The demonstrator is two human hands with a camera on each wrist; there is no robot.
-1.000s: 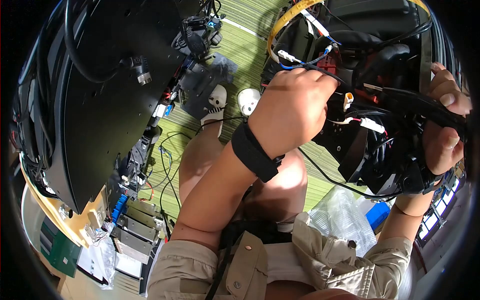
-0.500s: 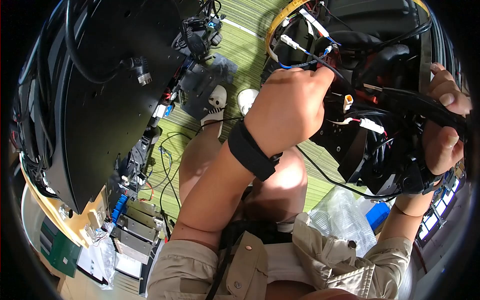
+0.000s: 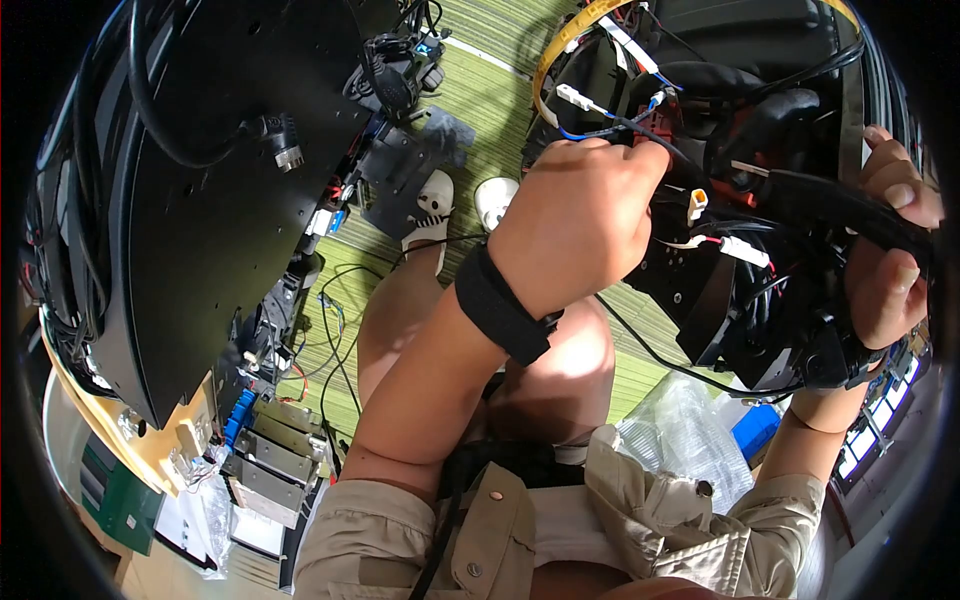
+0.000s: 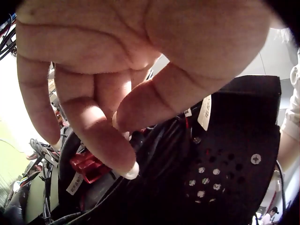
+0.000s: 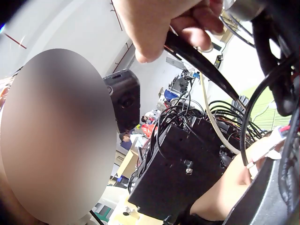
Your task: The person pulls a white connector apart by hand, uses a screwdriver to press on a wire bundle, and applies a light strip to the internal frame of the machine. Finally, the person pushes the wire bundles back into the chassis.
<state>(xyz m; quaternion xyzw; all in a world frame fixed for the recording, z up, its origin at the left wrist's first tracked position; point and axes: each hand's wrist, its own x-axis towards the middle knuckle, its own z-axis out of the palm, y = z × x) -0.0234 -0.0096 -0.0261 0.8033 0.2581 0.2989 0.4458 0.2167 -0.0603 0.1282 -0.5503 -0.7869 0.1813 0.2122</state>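
In the head view my left hand (image 3: 575,220) is bent over the wiring, knuckles up, hiding its fingertips. The left wrist view shows its curled thumb and fingers (image 4: 101,126) meeting on a small pale piece, mostly hidden. My right hand (image 3: 882,305) grips a slim black tool (image 3: 835,200), whose thin metal tip lies right of my left hand, over the black assembly. The right wrist view shows this tool (image 5: 201,61) too. Between the tip and my left hand are a white connector with an orange inside (image 3: 697,204) and, lower, a white-sleeved wire (image 3: 742,251).
A yellow-edged strap (image 3: 545,70) arches above the wiring, near a white plug (image 3: 573,96). A large black panel (image 3: 220,200) with cables stands at left. Clear plastic wrap (image 3: 680,430) lies below the assembly, and a black cable (image 3: 650,345) crosses over the green floor.
My left hand has shifted slightly left, and the white plug above it has moved up and turned. The tool's tip has moved slightly, while my right hand stays nearly still.
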